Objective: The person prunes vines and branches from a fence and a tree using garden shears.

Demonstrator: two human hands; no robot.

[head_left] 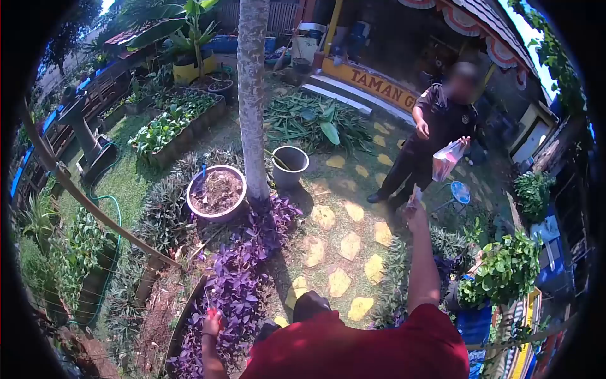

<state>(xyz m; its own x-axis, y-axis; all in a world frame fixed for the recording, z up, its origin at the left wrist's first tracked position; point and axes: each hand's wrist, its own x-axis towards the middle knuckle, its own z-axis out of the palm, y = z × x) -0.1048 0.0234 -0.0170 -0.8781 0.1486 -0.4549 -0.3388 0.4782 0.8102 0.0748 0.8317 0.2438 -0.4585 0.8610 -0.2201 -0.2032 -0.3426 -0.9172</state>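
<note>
My right hand [415, 218] is stretched out ahead, its fingers closed on a small pale item [416, 196] that is too small to name. Facing me on the path, a person in dark uniform [442, 120] holds up a clear plastic bag [447, 160] with reddish contents, a little above and right of my right hand and apart from it. Low on the left, beside purple plants [237, 278], my left hand [213, 323] is closed around a small red-handled tool [211, 312]; a thin shaft seems to point up from it.
A tree trunk [254, 95] rises between a round soil-filled pot [216, 193] and a grey bucket [290, 165]. Yellow stepping stones [350, 246] run through the grass. A small blue-topped stool [460, 192] stands behind my right hand. Leafy plants [505, 271] and blue containers [473, 325] are at right.
</note>
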